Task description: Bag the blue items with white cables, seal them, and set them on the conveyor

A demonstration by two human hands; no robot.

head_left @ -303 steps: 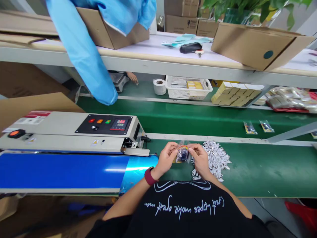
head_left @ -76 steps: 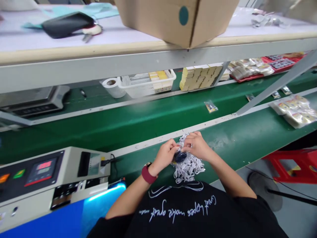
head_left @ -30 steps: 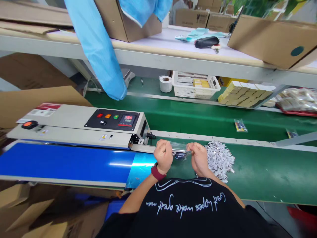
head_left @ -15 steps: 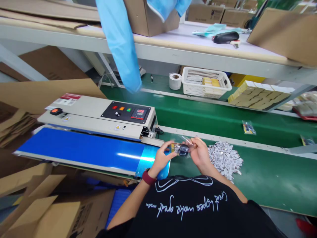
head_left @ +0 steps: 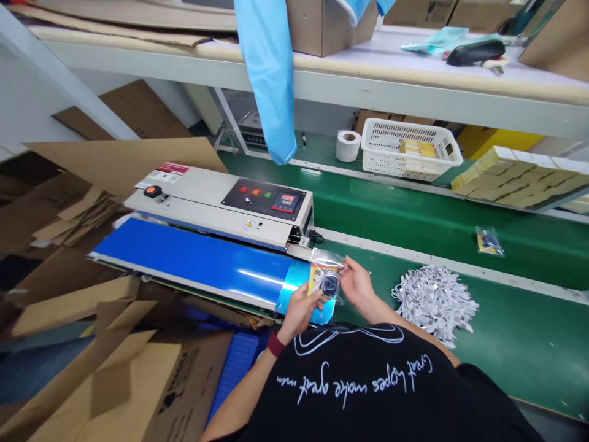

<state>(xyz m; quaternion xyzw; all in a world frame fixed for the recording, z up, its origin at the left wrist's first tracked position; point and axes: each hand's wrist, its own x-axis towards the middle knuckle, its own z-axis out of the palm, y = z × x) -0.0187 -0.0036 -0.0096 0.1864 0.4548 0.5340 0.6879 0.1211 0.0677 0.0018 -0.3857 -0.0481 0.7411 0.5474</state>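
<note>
A clear plastic bag (head_left: 328, 258) holds a yellow card and a small dark round-faced device (head_left: 329, 283). My left hand (head_left: 300, 312) is closed on its lower left corner, thumb over the front. At the bag's right edge, the fingers of my right hand (head_left: 359, 286) pinch the film. The bag is held face-up over the end of the blue conveyor belt (head_left: 207, 264), just in front of the sealing machine's (head_left: 221, 199) right end. Right of my right hand lies a heap of white cables (head_left: 435, 304) on the green bench.
A similar bagged pack (head_left: 489, 241) lies on the green belt (head_left: 405, 215) behind. Farther back are a paper roll (head_left: 348, 146), a white basket (head_left: 409, 150) and stacked small boxes (head_left: 519, 175). A blue sleeve (head_left: 271, 92) hangs from the shelf. Open cartons (head_left: 156, 380) stand at lower left.
The bag has turned from nearly edge-on to face-up, showing the yellow card and device. Both hands have shifted their hold on it. The view has swung left.
</note>
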